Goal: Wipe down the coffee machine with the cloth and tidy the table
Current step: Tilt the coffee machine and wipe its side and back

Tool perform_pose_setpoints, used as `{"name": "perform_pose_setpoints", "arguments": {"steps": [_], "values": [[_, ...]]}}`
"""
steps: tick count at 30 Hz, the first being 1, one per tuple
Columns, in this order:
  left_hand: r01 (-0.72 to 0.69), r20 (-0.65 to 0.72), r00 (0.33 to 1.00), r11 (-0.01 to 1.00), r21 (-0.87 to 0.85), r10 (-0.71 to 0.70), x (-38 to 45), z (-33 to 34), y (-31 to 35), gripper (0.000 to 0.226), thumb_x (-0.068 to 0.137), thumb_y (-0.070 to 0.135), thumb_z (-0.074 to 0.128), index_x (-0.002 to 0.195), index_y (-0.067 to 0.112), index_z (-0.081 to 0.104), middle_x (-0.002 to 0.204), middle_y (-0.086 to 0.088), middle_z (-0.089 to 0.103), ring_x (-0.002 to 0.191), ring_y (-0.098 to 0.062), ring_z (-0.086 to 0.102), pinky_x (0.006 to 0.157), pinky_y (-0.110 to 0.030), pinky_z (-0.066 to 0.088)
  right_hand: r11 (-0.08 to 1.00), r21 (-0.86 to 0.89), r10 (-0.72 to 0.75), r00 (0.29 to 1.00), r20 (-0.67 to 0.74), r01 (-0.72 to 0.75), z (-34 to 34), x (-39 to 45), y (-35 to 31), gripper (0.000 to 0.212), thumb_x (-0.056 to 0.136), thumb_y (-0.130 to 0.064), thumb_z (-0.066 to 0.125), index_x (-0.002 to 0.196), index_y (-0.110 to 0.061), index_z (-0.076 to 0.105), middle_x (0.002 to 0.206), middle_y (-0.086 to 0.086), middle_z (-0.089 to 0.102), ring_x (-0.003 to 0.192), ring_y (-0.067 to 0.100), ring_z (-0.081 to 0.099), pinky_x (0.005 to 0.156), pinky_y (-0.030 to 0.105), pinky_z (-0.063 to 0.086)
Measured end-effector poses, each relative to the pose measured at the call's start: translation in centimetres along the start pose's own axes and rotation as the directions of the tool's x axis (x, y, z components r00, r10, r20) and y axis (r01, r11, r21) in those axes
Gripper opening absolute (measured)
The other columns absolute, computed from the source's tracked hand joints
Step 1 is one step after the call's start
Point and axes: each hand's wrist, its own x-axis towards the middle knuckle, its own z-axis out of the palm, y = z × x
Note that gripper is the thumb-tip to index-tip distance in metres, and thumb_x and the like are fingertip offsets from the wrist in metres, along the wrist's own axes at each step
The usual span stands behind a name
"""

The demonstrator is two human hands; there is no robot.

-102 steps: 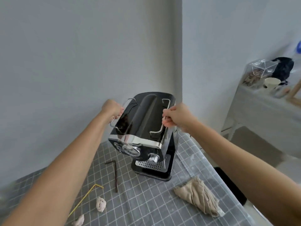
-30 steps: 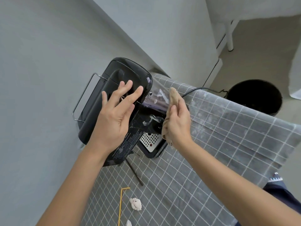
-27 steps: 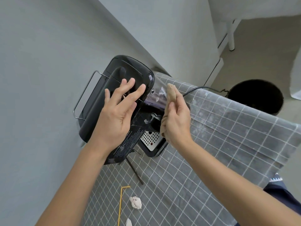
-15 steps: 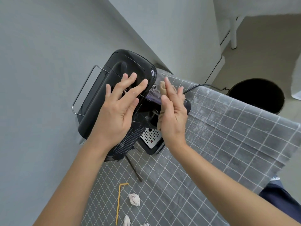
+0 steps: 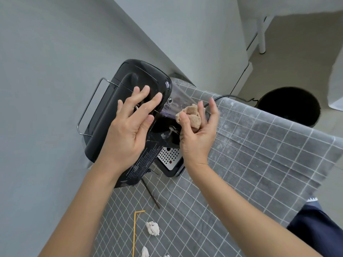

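A black coffee machine point(image 5: 118, 101) with wire side handles stands against the wall on a table with a grey checked cloth point(image 5: 250, 149). My left hand point(image 5: 130, 127) lies flat on the machine's top, fingers spread. My right hand point(image 5: 196, 134) holds a bunched beige cloth point(image 5: 191, 115) against the machine's right side, next to its clear water tank point(image 5: 176, 102). The perforated metal drip tray point(image 5: 169, 156) shows below my hands.
On the table lie a dark stick point(image 5: 151, 193), a bent yellow straw point(image 5: 134, 232) and several crumpled paper bits point(image 5: 153, 228). A black power cord point(image 5: 232, 98) runs right toward a black bin point(image 5: 289, 106) on the floor. A white table leg point(image 5: 261, 30) stands beyond.
The right hand picked up the beige cloth and brought it to the machine's right side, bunching it in the fingers. The left hand moved from the handle onto the top.
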Motion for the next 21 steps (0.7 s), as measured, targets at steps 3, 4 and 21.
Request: {"name": "perform_pose_setpoints", "arguments": {"steps": [3,4,21], "values": [[0.002,-0.007,1.000,1.000,-0.001,-0.002,0.0,0.1,-0.1,0.042,0.101,0.011,0.043,0.142,0.021,0.046,0.151,0.005,0.036,0.148,-0.014,0.024,0.117,-0.058,0.022,0.990,-0.144,-0.008,1.000,-0.003,0.008,-0.6,0.5,0.2,0.052,0.085,-0.020,0.074,0.133,-0.018,0.054,0.128,-0.007,0.062,0.119,0.004,0.059,0.106,0.037,0.048],[0.001,-0.008,1.000,1.000,-0.001,-0.001,0.0,0.1,-0.1,0.042,0.101,0.011,0.044,0.142,0.021,0.046,0.151,0.005,0.037,0.148,-0.015,0.025,0.116,-0.058,0.023,0.984,-0.178,-0.012,1.000,0.008,0.013,-0.8,0.7,0.4,0.048,0.086,-0.020,0.073,0.131,-0.018,0.056,0.124,-0.010,0.063,0.114,0.003,0.061,0.104,0.034,0.049],[0.001,-0.018,1.000,0.999,-0.035,-0.001,0.0,0.1,-0.4,0.043,0.100,0.012,0.046,0.141,0.025,0.047,0.149,0.011,0.037,0.147,-0.010,0.025,0.114,-0.058,0.028,0.846,0.268,0.485,0.874,-0.023,-0.462,-9.6,5.4,-0.7,0.015,0.087,0.002,0.055,0.077,-0.008,0.060,0.070,0.000,0.061,0.067,0.012,0.059,0.060,0.024,0.053]]}}
